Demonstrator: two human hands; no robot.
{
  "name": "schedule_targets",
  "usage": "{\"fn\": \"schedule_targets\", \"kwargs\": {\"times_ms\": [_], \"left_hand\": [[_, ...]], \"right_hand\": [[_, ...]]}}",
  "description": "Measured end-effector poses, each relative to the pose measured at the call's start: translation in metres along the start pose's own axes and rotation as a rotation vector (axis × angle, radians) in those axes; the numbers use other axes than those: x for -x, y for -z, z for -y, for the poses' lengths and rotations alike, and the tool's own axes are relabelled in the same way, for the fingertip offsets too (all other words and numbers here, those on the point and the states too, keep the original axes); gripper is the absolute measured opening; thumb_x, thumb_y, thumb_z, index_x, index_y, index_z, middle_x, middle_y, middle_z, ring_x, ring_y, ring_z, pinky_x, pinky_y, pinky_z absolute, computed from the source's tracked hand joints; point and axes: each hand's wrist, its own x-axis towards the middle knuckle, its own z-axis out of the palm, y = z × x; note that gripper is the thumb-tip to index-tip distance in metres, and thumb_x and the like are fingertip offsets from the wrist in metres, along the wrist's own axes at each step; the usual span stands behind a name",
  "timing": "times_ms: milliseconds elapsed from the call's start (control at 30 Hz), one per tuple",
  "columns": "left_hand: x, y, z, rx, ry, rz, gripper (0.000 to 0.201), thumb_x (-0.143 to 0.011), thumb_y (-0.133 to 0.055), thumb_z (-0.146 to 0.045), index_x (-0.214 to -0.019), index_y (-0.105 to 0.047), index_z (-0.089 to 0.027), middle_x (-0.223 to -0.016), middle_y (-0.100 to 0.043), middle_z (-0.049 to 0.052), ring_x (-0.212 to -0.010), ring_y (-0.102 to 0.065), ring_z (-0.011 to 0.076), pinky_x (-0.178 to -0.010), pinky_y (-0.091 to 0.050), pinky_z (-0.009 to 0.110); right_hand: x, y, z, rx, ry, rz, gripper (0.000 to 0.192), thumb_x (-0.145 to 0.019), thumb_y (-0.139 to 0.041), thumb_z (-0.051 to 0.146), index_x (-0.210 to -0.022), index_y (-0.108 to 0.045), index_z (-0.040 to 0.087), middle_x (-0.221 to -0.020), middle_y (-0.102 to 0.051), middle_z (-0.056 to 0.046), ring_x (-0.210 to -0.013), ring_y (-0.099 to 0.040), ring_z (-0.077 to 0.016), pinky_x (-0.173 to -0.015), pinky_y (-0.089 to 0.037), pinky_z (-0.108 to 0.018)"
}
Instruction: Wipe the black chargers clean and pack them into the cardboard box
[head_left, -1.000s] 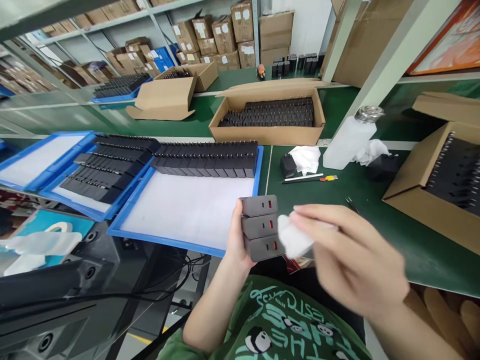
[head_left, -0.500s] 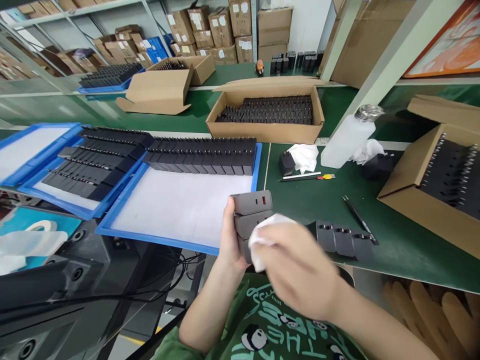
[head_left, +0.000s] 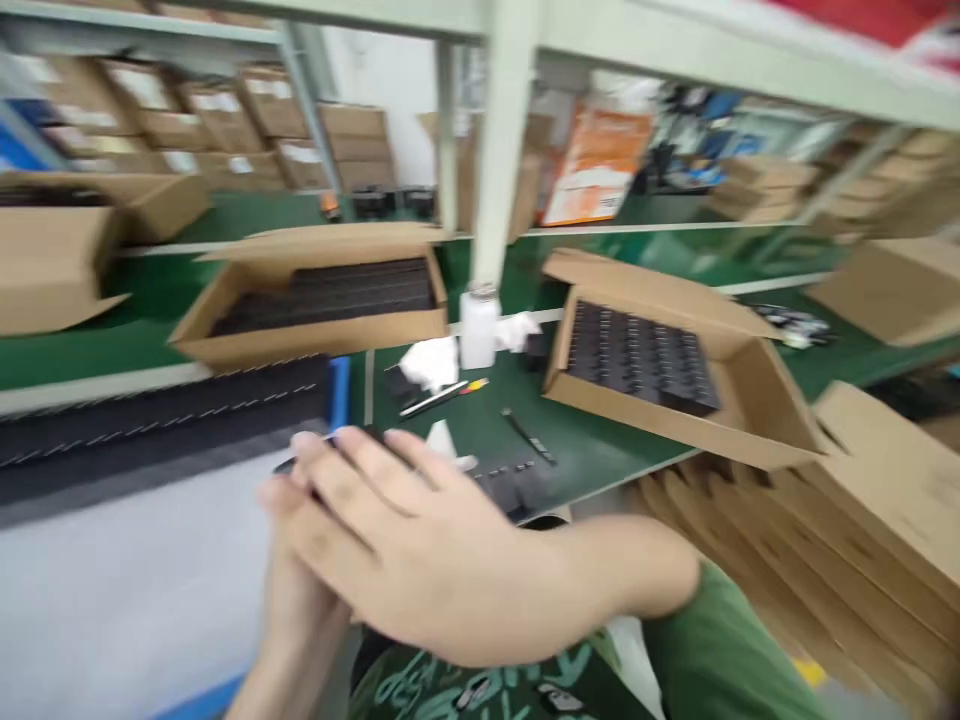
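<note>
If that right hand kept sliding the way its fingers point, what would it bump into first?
The right hand points up-left across the tray. Going on, it would likely meet the row of black chargers standing in the blue tray. The picture is blurred, so depth is uncertain.

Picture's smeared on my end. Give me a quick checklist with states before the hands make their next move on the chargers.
1. Right hand in view: ok, spread flat across the centre, covering the left hand.
2. Left hand grip: cannot tell, mostly hidden beneath the right.
3. Chargers in hand: cannot tell, only a dark edge shows by the fingertips.
4. White cloth: cannot tell whether it is held; a white scrap shows just past the fingers.
5. Blue tray landing area: ok, white liner bare in front of the black rows.
6. Image sharpness: not ok, heavy motion blur across the bench.
</note>
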Motion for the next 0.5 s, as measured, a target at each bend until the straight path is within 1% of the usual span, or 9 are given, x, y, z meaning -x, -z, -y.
{"fn": "schedule_targets", "kwargs": {"times_ms": [67,133,200,233,300,367,400,433,500], "left_hand": [[-0.009,-0.027,-0.008,-0.01,-0.026,0.088,0.045,-0.089,-0.046,-0.064,-0.116,-0.061,-0.031,-0.114,-0.071,-0.001,-0.115,-0.064,0.029,-0.092,-0.057,0.042],[-0.012,-0.061,-0.017,0.032,-0.045,0.148,0.04,-0.089,-0.049,-0.061,-0.113,-0.062,-0.031,-0.115,-0.069,-0.001,-0.117,-0.062,0.0295,-0.093,-0.056,0.044],[-0.008,-0.098,-0.025,0.04,-0.073,0.239,0.039,-0.09,-0.051,-0.06,-0.114,-0.06,-0.031,-0.121,-0.066,0.0,-0.118,-0.06,0.0288,-0.094,-0.055,0.044],[-0.006,-0.116,-0.027,0.025,-0.076,0.315,0.042,-0.089,-0.053,-0.06,-0.117,-0.059,-0.03,-0.125,-0.064,0.001,-0.12,-0.058,0.0287,-0.095,-0.054,0.044],[-0.005,-0.149,-0.028,-0.048,-0.054,0.496,0.056,-0.085,-0.059,-0.064,-0.126,-0.055,-0.028,-0.131,-0.061,0.006,-0.121,-0.057,0.0297,-0.098,-0.051,0.044],[-0.01,-0.175,-0.027,-0.13,-0.055,0.587,0.071,-0.077,-0.064,-0.071,-0.132,-0.052,-0.026,-0.131,-0.059,0.01,-0.122,-0.056,0.0306,-0.102,-0.047,0.044],[-0.015,-0.183,-0.026,-0.152,-0.076,0.587,0.075,-0.074,-0.066,-0.072,-0.132,-0.052,-0.026,-0.131,-0.059,0.01,-0.122,-0.056,0.0308,-0.105,-0.045,0.044],[-0.02,-0.188,-0.024,-0.156,-0.1,0.56,0.077,-0.071,-0.068,-0.073,-0.131,-0.053,-0.027,-0.129,-0.059,0.011,-0.122,-0.057,0.0312,-0.107,-0.043,0.045],[-0.031,-0.19,-0.022,-0.137,-0.117,0.496,0.078,-0.066,-0.07,-0.075,-0.125,-0.056,-0.027,-0.125,-0.062,0.011,-0.119,-0.059,0.0334,-0.107,-0.042,0.048]], "right_hand": [[-0.001,-0.003,-0.007,0.148,-0.106,-0.039,0.05,-0.101,-0.033,0.022,-0.148,-0.04,0.006,-0.151,-0.045,-0.014,-0.136,-0.044,-0.0261,-0.113,-0.04,-0.037],[0.009,-0.003,-0.029,0.225,-0.241,-0.065,0.051,-0.099,-0.036,0.02,-0.147,-0.04,0.003,-0.141,-0.053,-0.018,-0.126,-0.052,-0.0291,-0.102,-0.048,-0.04],[0.029,0.008,-0.057,0.213,-0.37,-0.034,0.058,-0.094,-0.048,0.022,-0.147,-0.035,0.003,-0.134,-0.056,-0.021,-0.116,-0.056,-0.0324,-0.093,-0.052,-0.044],[0.043,0.017,-0.072,0.161,-0.433,-0.011,0.067,-0.088,-0.057,0.024,-0.148,-0.033,0.004,-0.132,-0.056,-0.021,-0.113,-0.056,-0.0331,-0.091,-0.052,-0.046],[0.078,0.038,-0.104,-0.021,-0.543,0.018,0.087,-0.07,-0.073,0.026,-0.145,-0.033,0.009,-0.134,-0.053,-0.019,-0.116,-0.053,-0.0336,-0.096,-0.05,-0.049],[0.123,0.06,-0.14,-0.202,-0.679,-0.024,0.094,-0.057,-0.077,0.026,-0.141,-0.035,0.016,-0.138,-0.049,-0.015,-0.124,-0.049,-0.0318,-0.106,-0.044,-0.046],[0.148,0.07,-0.159,-0.252,-0.792,-0.059,0.096,-0.056,-0.077,0.026,-0.141,-0.033,0.018,-0.14,-0.047,-0.014,-0.128,-0.047,-0.0301,-0.109,-0.042,-0.043],[0.175,0.079,-0.18,-0.245,-0.88,-0.073,0.095,-0.058,-0.075,0.025,-0.142,-0.03,0.017,-0.141,-0.045,-0.015,-0.129,-0.047,-0.0293,-0.108,-0.043,-0.041],[0.229,0.093,-0.224,-0.205,-1.022,-0.085,0.086,-0.065,-0.072,0.022,-0.139,-0.031,0.015,-0.138,-0.047,-0.018,-0.125,-0.051,-0.0305,-0.105,-0.045,-0.045]]}}
